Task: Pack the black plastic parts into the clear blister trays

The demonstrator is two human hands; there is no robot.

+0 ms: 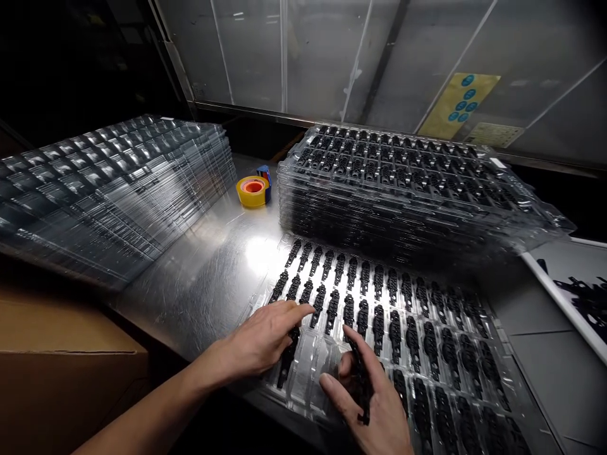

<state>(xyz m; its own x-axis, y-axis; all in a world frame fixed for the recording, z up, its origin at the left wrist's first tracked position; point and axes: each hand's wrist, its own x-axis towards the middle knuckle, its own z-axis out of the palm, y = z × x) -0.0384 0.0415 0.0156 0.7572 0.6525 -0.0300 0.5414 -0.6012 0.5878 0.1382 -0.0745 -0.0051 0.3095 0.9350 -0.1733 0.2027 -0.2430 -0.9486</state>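
Note:
My right hand (pixel 379 404) holds a narrow black plastic part (pixel 364 385) between the thumb and fingers, low over the front of a clear plastic tray (pixel 306 360). Palm down, my left hand (pixel 265 332) is over the tray's left side, its index finger stretched out and apart from the thumb; some fingertips are hidden. Just below it, a black part (pixel 287 360) lies in a front-row slot, partly covered by the hand. Bare slots show between my hands. Similar black parts (pixel 412 341) fill rows across the rest of the tray.
A stack of filled clear trays (pixel 379 196) stands behind. At left is a tall stack of clear trays (pixel 156 189). Yellow tape (pixel 252 193) sits between them on the metal table (pixel 203 297). A white bin (pixel 564 297) with black parts is at right, a cardboard box (pixel 66 354) at lower left.

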